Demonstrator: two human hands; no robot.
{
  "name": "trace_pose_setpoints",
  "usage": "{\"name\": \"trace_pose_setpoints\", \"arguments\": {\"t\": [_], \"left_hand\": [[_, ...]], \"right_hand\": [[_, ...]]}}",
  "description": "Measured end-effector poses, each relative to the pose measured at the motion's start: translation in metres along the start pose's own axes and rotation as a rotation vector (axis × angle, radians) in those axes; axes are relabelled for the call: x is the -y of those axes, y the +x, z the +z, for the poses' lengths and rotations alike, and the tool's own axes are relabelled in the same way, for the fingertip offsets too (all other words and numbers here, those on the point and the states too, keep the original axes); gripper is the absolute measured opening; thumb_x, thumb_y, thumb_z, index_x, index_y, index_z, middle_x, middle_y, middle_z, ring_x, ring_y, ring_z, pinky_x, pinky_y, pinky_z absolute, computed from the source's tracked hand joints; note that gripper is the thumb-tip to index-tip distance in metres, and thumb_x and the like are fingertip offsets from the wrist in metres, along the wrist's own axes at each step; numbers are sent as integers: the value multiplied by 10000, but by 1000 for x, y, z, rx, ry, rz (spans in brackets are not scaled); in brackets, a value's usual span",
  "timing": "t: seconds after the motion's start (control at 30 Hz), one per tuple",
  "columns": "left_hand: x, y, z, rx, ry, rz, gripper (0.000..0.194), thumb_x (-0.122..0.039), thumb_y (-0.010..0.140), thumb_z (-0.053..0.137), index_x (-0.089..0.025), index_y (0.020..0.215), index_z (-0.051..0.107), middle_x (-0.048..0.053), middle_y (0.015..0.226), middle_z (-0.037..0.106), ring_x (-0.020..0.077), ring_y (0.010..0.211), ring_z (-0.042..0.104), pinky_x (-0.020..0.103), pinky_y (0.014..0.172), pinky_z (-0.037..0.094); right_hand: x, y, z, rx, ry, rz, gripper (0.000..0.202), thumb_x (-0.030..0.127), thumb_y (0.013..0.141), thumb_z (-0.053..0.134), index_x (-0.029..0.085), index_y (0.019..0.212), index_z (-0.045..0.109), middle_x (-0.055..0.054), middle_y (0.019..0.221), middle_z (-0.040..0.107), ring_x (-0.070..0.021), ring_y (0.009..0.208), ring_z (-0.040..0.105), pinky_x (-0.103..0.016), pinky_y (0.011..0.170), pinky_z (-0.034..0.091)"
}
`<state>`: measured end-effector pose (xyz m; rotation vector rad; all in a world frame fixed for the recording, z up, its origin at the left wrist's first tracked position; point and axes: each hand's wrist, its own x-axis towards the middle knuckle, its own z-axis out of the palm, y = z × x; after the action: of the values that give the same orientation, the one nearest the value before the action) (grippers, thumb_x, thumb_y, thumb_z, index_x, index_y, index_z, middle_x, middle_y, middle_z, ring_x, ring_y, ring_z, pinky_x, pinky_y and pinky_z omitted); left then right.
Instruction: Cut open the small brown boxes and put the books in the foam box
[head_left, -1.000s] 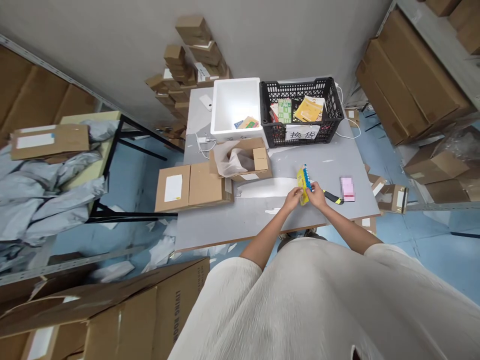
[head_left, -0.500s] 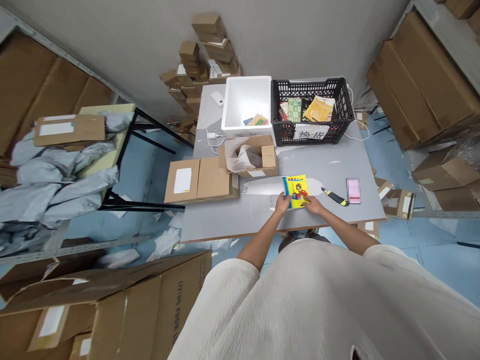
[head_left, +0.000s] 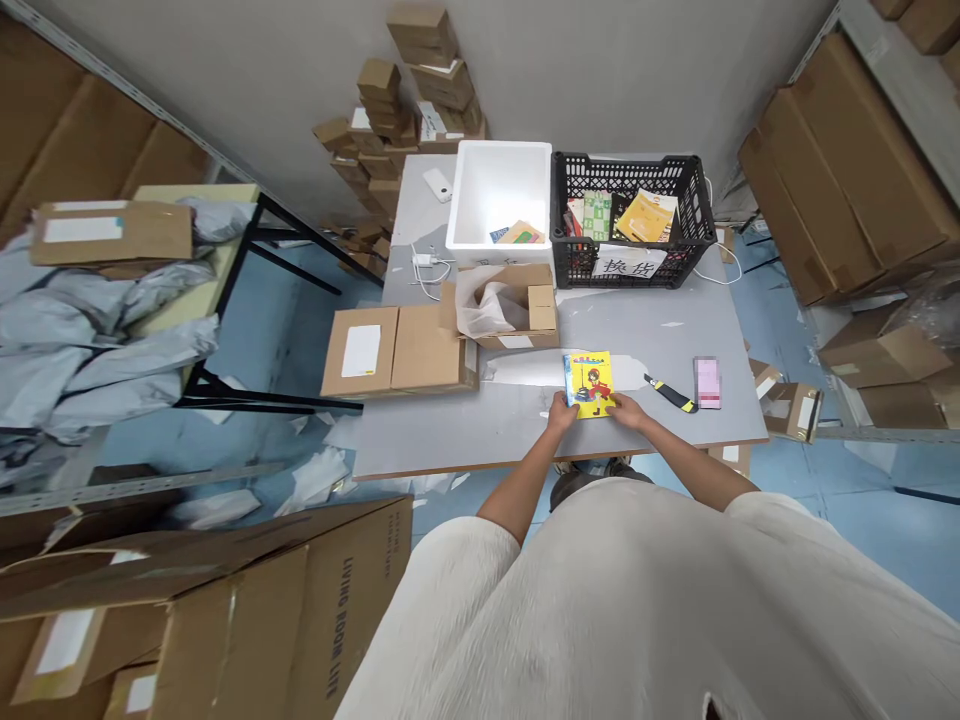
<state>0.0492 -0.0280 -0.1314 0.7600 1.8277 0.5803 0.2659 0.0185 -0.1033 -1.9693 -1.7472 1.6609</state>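
Note:
Between my two hands is a small yellow book [head_left: 590, 384] with a cartoon figure on its cover and a blue left edge. My left hand [head_left: 561, 411] grips its lower left corner, thumb on the cover. My right hand [head_left: 626, 411] pinches the lower right corner. The fingers under the book are hidden. To the right of my right hand lies a black and yellow utility knife [head_left: 672, 394], and beside that a phone [head_left: 706, 383] with a pinkish screen. An open cardboard box [head_left: 517, 341] with white wrapping inside stands behind and left of the book.
At the table's back stand a white foam box [head_left: 500, 150] and a black plastic crate [head_left: 635, 270] holding several booklets. A closed carton [head_left: 409, 350] sits on the table's [head_left: 450, 430] left. Grey parcels [head_left: 142, 350] fill a side table; large cartons [head_left: 847, 180] flank the right.
The book now lies flatter and its blue edge shows less. My right thumb has drawn back from the cover toward the corner. The camera view has shifted slightly.

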Motion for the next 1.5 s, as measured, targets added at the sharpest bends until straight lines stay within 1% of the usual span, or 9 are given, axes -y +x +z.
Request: {"name": "trace_pose_setpoints", "arguments": {"t": [0.17, 0.3, 0.37, 0.63, 0.8, 1.03, 1.3, 1.4, 1.5], "left_hand": [[-2, -1, 0, -35, -130, -66, 657, -165, 872, 794, -186, 1479, 543, 138, 1324, 773, 240, 1173, 787, 366, 965, 633], [-8, -7, 1, 41, -178, -53, 342, -243, 885, 826, -184, 1200, 707, 102, 1145, 831, 248, 1108, 810, 369, 962, 645], [-11, -11, 3, 80, -187, -41, 309, -277, 872, 855, -181, 1130, 714, 102, 1090, 843, 260, 1048, 824, 379, 928, 655], [-39, -29, 17, 103, -311, 41, 413, -314, 923, 831, -199, 1272, 641, 98, 1082, 846, 262, 1037, 831, 395, 902, 660], [-65, -34, 20, 69, -366, 102, 485, -376, 915, 836, -206, 1325, 638, 103, 1106, 844, 258, 1054, 819, 390, 892, 650], [-97, -36, 16, -47, -334, 188, 514, -504, 929, 795, -188, 1322, 698, 95, 1038, 834, 241, 1003, 792, 316, 792, 624], [-132, -30, -7, -51, -246, 341, 421, -253, 906, 738, -190, 1321, 768, 78, 1053, 816, 237, 1001, 764, 347, 885, 625], [-138, -24, -26, -114, -148, 387, 437, -226, 886, 722, -183, 1318, 774, 76, 1065, 788, 214, 939, 740, 332, 884, 615], [-146, -19, -59, -213, -16, 520, 547, -230, 869, 733, -179, 1413, 725, 73, 1075, 759, 222, 932, 716, 358, 915, 611]], "right_hand": [[0, -3, -7, 3, 56, 32, 604, 302, 921, 734, 199, 1514, 689, -148, 1618, 628, -368, 1434, 647, -456, 1168, 545], [2, -6, -12, -2, 68, 30, 563, 298, 908, 728, 228, 1467, 723, -114, 1582, 663, -354, 1413, 660, -434, 1138, 567], [4, -8, -15, -7, 86, 21, 539, 282, 898, 722, 220, 1433, 738, -112, 1535, 699, -347, 1377, 684, -432, 1126, 576], [6, -14, -44, 7, 200, -36, 358, 283, 873, 739, 221, 1222, 788, -108, 1231, 834, -322, 1130, 788, -405, 960, 642], [7, -12, -72, 22, 251, 0, 345, 327, 904, 705, 213, 1225, 756, -106, 1165, 839, -259, 921, 800, -337, 779, 640], [15, -3, -103, -54, 378, -177, 419, 471, 875, 756, 211, 1203, 741, -75, 1061, 819, -194, 754, 714, -330, 734, 622], [54, 2, -126, -116, 465, -367, 640, 632, 823, 789, 208, 1297, 719, -72, 1077, 805, -178, 792, 679, -329, 789, 619], [74, 1, -122, -147, 493, -404, 661, 628, 815, 792, 199, 1314, 724, -76, 1087, 813, -180, 802, 680, -336, 799, 627], [102, 0, -111, -170, 541, -443, 690, 634, 779, 830, 213, 1318, 743, -67, 1069, 817, -189, 790, 686, -358, 791, 642]]}}
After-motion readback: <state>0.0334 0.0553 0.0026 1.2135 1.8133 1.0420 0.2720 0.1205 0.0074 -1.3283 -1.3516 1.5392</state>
